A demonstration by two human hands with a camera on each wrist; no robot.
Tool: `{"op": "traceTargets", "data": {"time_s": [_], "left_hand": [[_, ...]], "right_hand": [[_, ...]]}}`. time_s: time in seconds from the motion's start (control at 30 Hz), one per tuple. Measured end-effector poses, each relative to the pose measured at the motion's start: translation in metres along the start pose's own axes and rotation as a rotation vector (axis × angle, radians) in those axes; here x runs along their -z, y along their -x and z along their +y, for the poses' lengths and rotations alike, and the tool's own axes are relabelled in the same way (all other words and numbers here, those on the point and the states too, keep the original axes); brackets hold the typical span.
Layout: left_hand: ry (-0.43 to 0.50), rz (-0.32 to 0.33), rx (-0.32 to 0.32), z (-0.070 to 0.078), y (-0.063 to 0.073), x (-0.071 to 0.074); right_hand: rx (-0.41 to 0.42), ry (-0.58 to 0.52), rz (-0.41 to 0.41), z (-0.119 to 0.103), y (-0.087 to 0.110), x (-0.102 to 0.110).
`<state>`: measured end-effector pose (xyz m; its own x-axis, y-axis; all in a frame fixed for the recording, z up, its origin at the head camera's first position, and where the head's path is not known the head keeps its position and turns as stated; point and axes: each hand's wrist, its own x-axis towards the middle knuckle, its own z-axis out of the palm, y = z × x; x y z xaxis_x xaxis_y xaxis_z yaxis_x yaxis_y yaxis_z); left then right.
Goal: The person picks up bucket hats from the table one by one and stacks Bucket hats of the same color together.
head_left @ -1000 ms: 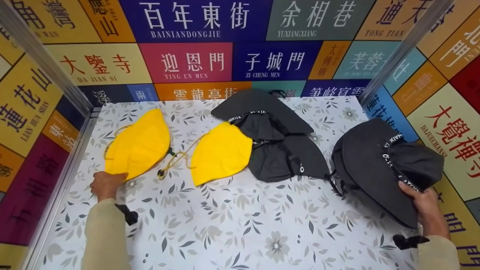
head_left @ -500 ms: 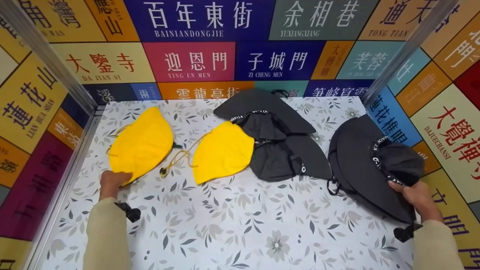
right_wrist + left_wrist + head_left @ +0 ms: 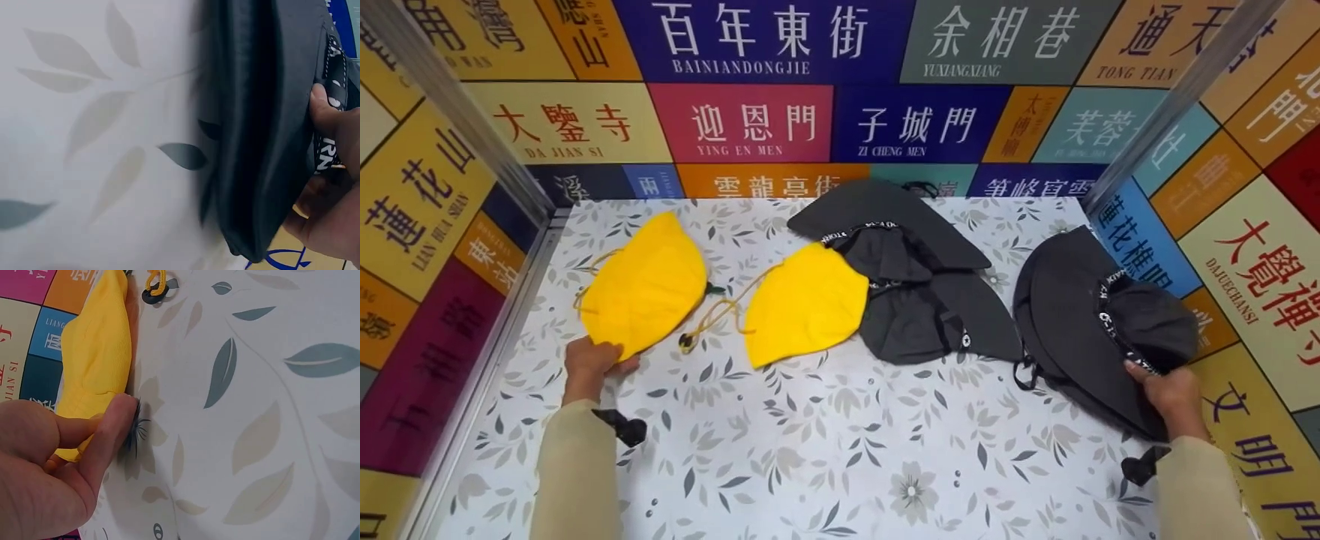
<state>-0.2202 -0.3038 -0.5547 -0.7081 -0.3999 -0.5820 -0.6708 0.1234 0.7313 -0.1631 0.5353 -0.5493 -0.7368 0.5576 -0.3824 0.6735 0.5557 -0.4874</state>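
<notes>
My left hand (image 3: 591, 361) pinches the lower edge of a yellow bucket hat (image 3: 649, 285) at the left of the table; the left wrist view shows thumb and fingers on its yellow cloth (image 3: 95, 354). At the right, my right hand (image 3: 1171, 397) grips a dark grey wide-brimmed hat (image 3: 1069, 307) by the brim near its lettered band, thumb on top. A second dark brim shows beneath that hat, and in the right wrist view two dark brim layers (image 3: 253, 135) lie one over the other.
Mid-table, another yellow hat (image 3: 810, 307) overlaps dark grey hats (image 3: 907, 322) stacked toward the back. Its cord with a black toggle (image 3: 686, 342) trails left. Sign-covered panels (image 3: 757, 124) enclose the back and sides of the leaf-patterned table (image 3: 780, 450).
My right hand has brought the dark grey hat leftward and slightly up, nearer the middle stack. The left hand keeps its hold on the yellow hat, with little movement.
</notes>
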Motion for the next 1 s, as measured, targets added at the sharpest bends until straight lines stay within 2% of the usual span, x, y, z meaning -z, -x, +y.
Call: {"op": "traceTargets", "data": {"time_s": [0.13, 0.2, 0.27, 0.43, 0.5, 0.67, 0.8, 0.93, 1.0], "left_hand": [[0.146, -0.011, 0.036, -0.001, -0.005, -0.005], [0.187, -0.007, 0.058, -0.001, -0.007, -0.008], [0.189, -0.006, 0.079, -0.001, -0.006, -0.01], [0.335, -0.017, 0.105, -0.002, -0.003, -0.016], [0.408, -0.021, 0.104, -0.004, -0.002, -0.017], [0.511, -0.038, 0.098, -0.008, 0.005, -0.022], [0.62, -0.053, 0.103, -0.006, 0.011, -0.028], [0.668, -0.063, 0.084, -0.002, 0.018, -0.032], [0.675, -0.064, 0.041, 0.0, 0.022, -0.035]], "right_hand": [[-0.031, 0.006, 0.025, -0.001, 0.002, -0.003], [-0.044, 0.016, 0.028, -0.002, 0.005, -0.004], [-0.051, 0.026, 0.036, -0.003, 0.009, -0.004], [-0.082, 0.077, 0.052, -0.011, 0.023, -0.003], [-0.083, 0.099, 0.053, -0.016, 0.028, -0.003], [-0.063, 0.103, 0.074, -0.03, 0.037, -0.01], [-0.061, 0.105, 0.098, -0.043, 0.044, -0.019], [-0.035, 0.118, 0.122, -0.054, 0.05, -0.031], [-0.024, 0.097, 0.137, -0.059, 0.054, -0.037]]}}
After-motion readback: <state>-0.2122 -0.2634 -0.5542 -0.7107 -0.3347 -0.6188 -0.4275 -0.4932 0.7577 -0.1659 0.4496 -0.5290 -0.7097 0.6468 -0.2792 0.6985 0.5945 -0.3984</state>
